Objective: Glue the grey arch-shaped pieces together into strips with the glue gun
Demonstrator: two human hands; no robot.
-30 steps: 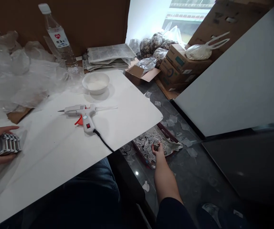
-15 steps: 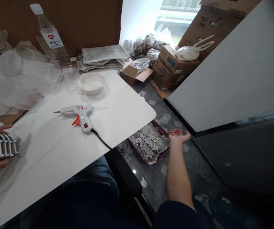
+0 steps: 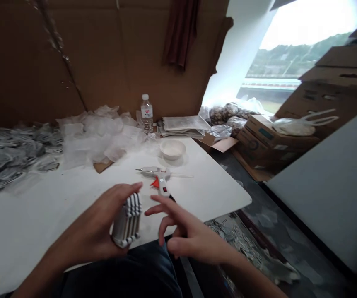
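gripping clip stack (image 3: 128, 221), left hand (image 3: 99, 231)

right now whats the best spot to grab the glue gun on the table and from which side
Grip the glue gun by its handle, the short leg with the red switch that points toward the person, coming from the near table edge. It lies flat on the white table, nozzle aimed left and glue stick trailing right, so both ends are best avoided. The right hand, open and free, is probably closest.

on the counter (image 3: 42, 215) the glue gun (image 3: 158, 176) lay before the bowl (image 3: 172, 148); the bottle (image 3: 146, 114) stood behind, newspapers (image 3: 183, 125) to its right, plastic bags (image 3: 100, 134) to its left, boxes (image 3: 268, 140) on the floor to the right.
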